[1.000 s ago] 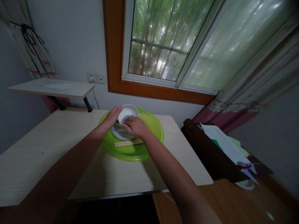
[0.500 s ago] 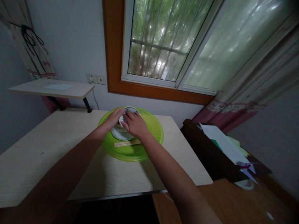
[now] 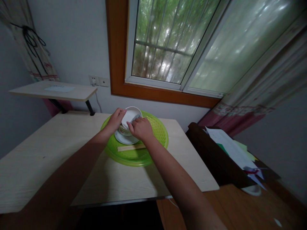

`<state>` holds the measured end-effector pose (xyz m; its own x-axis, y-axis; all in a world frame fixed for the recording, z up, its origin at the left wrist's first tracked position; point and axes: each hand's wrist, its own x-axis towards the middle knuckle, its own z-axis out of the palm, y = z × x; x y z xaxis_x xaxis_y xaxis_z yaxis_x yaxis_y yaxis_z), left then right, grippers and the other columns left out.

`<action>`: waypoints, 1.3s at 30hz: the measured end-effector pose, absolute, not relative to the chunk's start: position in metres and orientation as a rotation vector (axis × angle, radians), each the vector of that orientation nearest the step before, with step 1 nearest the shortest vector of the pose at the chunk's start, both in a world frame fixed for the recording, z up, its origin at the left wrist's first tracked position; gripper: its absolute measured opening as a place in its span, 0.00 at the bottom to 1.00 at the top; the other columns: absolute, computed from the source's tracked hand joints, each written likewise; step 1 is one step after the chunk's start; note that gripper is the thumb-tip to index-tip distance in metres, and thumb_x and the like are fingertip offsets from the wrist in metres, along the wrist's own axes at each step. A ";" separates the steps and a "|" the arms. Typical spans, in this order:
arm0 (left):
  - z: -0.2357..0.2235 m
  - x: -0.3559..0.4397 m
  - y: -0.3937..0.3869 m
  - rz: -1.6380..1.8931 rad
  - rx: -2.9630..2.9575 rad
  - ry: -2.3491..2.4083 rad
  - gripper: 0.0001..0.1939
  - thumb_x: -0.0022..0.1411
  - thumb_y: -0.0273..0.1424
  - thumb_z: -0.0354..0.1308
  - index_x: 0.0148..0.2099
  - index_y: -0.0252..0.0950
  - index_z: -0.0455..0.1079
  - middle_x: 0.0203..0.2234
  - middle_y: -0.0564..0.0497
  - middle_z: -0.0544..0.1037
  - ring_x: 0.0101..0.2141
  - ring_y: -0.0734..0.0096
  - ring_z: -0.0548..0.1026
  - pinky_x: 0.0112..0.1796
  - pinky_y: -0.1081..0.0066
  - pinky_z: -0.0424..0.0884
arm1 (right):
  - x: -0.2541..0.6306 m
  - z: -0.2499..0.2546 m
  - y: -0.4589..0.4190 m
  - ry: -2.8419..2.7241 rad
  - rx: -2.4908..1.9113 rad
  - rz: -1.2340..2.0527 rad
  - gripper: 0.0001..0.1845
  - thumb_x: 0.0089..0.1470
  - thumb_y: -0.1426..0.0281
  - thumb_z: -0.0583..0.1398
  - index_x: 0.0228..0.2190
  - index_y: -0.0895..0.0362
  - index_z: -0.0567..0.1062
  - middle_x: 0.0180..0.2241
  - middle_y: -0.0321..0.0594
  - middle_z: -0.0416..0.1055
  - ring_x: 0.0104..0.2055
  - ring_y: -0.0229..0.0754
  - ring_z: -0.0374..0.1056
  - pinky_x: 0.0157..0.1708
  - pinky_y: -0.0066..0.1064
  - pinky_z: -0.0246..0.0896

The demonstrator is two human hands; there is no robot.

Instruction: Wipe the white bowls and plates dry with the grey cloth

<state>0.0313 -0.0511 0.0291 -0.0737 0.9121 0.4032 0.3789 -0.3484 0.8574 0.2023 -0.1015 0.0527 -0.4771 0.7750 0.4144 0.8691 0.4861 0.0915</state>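
Observation:
A white bowl (image 3: 129, 115) is tilted so that its inside faces me. My left hand (image 3: 116, 119) is closed on its left rim, thumb towards the bowl. My right hand (image 3: 142, 128) has its fingers curled round a greyish cloth (image 3: 135, 119) at the right side of the bowl's inside; only part of the cloth shows. Under the tilted bowl, a patterned bowl (image 3: 125, 131) is partly hidden, standing on a white plate (image 3: 124, 139). In front of the plate lie light wooden chopsticks (image 3: 130, 147), their right end behind my right wrist.
The dishes are on a round green plastic tray (image 3: 159, 127) with a lattice pattern. It rests on a pale wooden table (image 3: 91, 179). A raised shelf (image 3: 55, 91) stands at the left. Right of the table is a dark brown piece of furniture (image 3: 211, 153) with papers.
The fingers of my right hand have curled in from a spread pose, bunching the cloth to the right. More of the bowl's white inside shows. My left hand stays at the rim.

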 end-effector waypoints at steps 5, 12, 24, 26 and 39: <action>0.032 0.030 -0.052 1.438 1.681 1.441 0.19 0.66 0.50 0.47 0.41 0.40 0.67 0.34 0.51 0.74 0.36 0.65 0.71 0.39 0.67 0.65 | 0.203 0.049 -0.101 -2.468 -1.203 -0.289 0.28 0.70 0.57 0.47 0.36 0.59 0.82 0.37 0.48 0.79 0.41 0.45 0.72 0.44 0.35 0.61; 0.033 0.030 -0.054 1.471 1.700 1.422 0.18 0.66 0.49 0.47 0.42 0.40 0.65 0.36 0.50 0.74 0.40 0.64 0.72 0.45 0.66 0.67 | 0.209 0.040 -0.096 -2.410 -0.790 0.103 0.21 0.70 0.61 0.50 0.54 0.57 0.74 0.54 0.45 0.73 0.57 0.42 0.68 0.58 0.34 0.60; 0.030 0.027 -0.051 1.527 1.666 1.428 0.19 0.66 0.49 0.47 0.41 0.39 0.66 0.35 0.50 0.74 0.38 0.65 0.72 0.42 0.67 0.67 | 0.209 0.039 -0.094 -2.441 -0.858 0.057 0.24 0.71 0.59 0.47 0.53 0.57 0.76 0.53 0.45 0.74 0.56 0.41 0.69 0.57 0.32 0.61; 0.029 0.026 -0.050 1.515 1.649 1.445 0.20 0.66 0.50 0.48 0.41 0.39 0.68 0.34 0.50 0.74 0.37 0.65 0.72 0.40 0.67 0.67 | 0.210 0.042 -0.094 -2.470 -1.009 -0.029 0.27 0.71 0.60 0.44 0.46 0.57 0.79 0.47 0.44 0.78 0.50 0.41 0.73 0.51 0.31 0.63; 0.032 0.030 -0.054 1.421 1.639 1.272 0.20 0.64 0.50 0.49 0.36 0.39 0.67 0.32 0.50 0.74 0.34 0.66 0.71 0.36 0.68 0.68 | 0.215 0.038 -0.080 -2.315 -1.126 -0.329 0.20 0.67 0.67 0.50 0.46 0.63 0.78 0.52 0.55 0.72 0.57 0.52 0.63 0.62 0.45 0.57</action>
